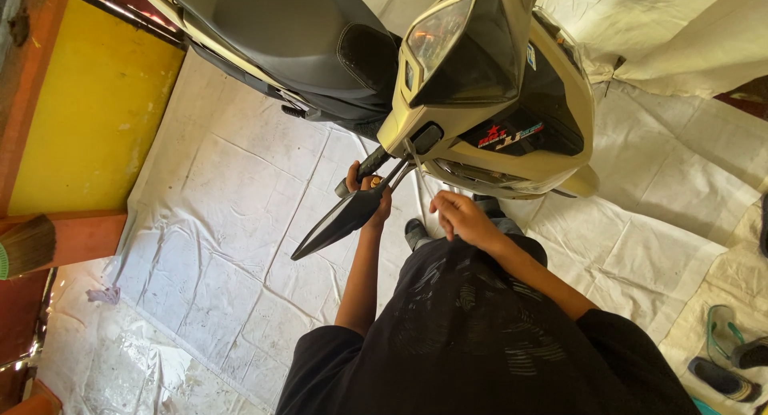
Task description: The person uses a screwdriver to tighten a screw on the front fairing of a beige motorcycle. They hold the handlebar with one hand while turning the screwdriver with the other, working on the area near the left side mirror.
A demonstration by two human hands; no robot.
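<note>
Black short-sleeved shirt [488, 335] with faint grey print, bare forearms, dark shoe [415, 232]

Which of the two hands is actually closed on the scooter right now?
The left hand: it is wrapped around the black handlebar grip, beside the mirror. The right hand hangs free below the scooter's cream front panel, fingers loose, holding nothing.

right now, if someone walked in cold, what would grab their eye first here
A cream and black scooter fills the top middle, seen from above, standing on a white sheet spread over the floor. The person's left hand grips the scooter's handlebar grip, just above a long black mirror that points down to the left, while the right hand hovers close below the front panel. A bright yellow wall panel stands out at the upper left.
</note>
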